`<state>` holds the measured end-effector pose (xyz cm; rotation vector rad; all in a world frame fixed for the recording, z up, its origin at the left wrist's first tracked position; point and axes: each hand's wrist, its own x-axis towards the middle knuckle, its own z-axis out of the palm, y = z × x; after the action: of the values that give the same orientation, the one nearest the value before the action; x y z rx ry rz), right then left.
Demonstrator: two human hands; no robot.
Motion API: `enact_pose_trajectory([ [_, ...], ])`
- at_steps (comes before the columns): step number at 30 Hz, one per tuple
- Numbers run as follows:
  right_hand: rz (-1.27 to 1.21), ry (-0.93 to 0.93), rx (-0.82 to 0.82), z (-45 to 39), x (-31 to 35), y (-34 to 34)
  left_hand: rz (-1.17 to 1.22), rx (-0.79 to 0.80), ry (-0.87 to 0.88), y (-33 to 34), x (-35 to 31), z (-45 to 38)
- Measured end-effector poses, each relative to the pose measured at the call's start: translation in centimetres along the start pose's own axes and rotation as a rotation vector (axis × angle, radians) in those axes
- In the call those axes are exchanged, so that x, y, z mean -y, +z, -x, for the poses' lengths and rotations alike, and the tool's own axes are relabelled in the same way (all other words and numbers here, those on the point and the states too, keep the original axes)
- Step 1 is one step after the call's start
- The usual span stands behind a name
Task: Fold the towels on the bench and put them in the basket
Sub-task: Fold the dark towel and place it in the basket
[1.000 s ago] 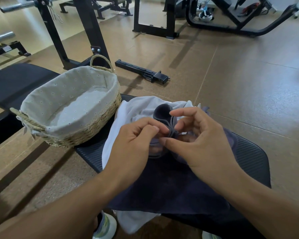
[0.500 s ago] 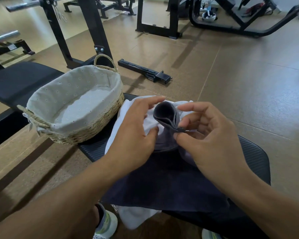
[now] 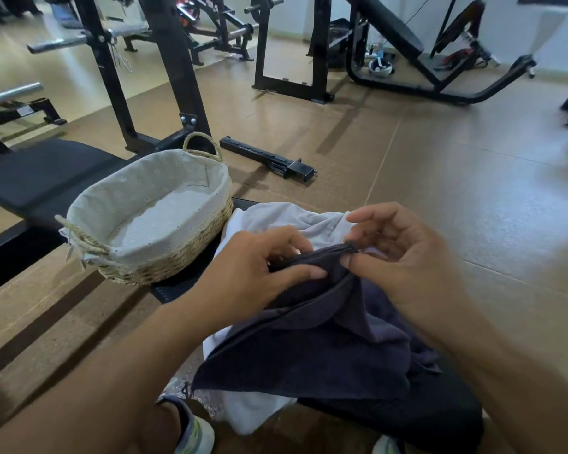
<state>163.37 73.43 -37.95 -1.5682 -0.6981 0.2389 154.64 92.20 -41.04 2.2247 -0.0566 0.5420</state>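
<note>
A dark blue towel [image 3: 309, 352] lies bunched over a white towel [image 3: 295, 221] on the black bench [image 3: 174, 286]. My left hand [image 3: 253, 273] pinches the dark towel's upper edge between thumb and fingers. My right hand [image 3: 404, 260] pinches the same edge at its corner, a short way to the right. The edge is stretched between both hands, lifted off the pile. A woven basket [image 3: 164, 260] with a pale cloth lining stands on the bench to the left of the towels, with nothing in it.
A second black bench pad [image 3: 46, 175] extends to the left behind the basket. A black metal bar [image 3: 269, 160] lies on the floor beyond. Rack uprights [image 3: 174, 77] and gym machines stand farther back. My shoes [image 3: 191, 430] show below the bench.
The dark towel's rolled-up fold has been pulled out flat. My left hand moved onto the edge and grips it, and both hands lifted it. The view tilted upward.
</note>
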Motion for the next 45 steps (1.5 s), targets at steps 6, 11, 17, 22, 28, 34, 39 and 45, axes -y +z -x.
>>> enact_pose_trajectory([
  [6,0.039,0.188,0.142,0.1,-0.8,0.1,-0.029,-0.06,-0.026,0.1,0.0,0.8],
  [11,0.104,0.044,0.04,0.1,-0.9,0.6,0.006,-0.006,-0.137,-0.5,0.3,0.8],
  [17,-0.031,0.065,-0.102,-1.1,-0.3,0.5,0.195,-0.256,-0.301,-1.0,0.1,0.0],
  [22,-0.203,0.084,-0.155,-2.1,1.7,0.1,0.363,-0.423,-0.303,-1.7,-3.5,-1.0],
  [28,-0.303,0.04,-0.138,-2.5,5.0,-0.6,0.364,-0.432,-0.249,-4.0,-7.1,-1.9],
  [34,-0.265,0.008,-0.137,-2.3,7.4,-1.5,0.329,-0.43,-0.209,-6.5,-10.8,-2.6],
  [39,-0.234,-0.063,-0.13,-1.1,9.7,-2.0,0.423,-0.47,-0.194,-7.5,-14.1,-2.3],
  [45,-0.286,-0.187,-0.074,1.0,12.4,-3.2,0.56,-0.418,-0.203,-8.9,-16.6,-0.9],
])
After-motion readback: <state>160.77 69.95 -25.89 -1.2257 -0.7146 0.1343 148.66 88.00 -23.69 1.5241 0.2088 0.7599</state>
